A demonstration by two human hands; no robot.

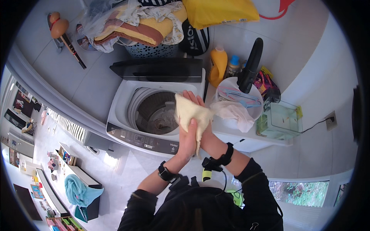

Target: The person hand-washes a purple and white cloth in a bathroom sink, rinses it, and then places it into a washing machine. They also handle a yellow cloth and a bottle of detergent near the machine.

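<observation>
A folded cream cloth (pixel 189 111) is pressed between both palms, in front of the open top-loading washing machine (pixel 157 86). My left hand (pixel 188 138) lies against its near left side, thumb over the cloth. My right hand (pixel 206 130) is behind it on the right, with fingertips showing past its upper edge. Inside the machine, the drum (pixel 162 115) shows water or wet things at the bottom; I cannot tell which. To the right, a pale pink cloth (pixel 235 114) hangs over the rim of a white basin (pixel 258 95) that holds pink and blue hangers (pixel 240 95).
A black faucet (pixel 251 66) rises over the basin. Behind stand a yellow detergent bottle (pixel 217 66) and a blue-capped bottle (pixel 233 65). A small glass fish tank (pixel 280 118) is at the right. Beyond the machine's raised lid (pixel 162 69), a blue basket (pixel 153 51) carries folded textiles.
</observation>
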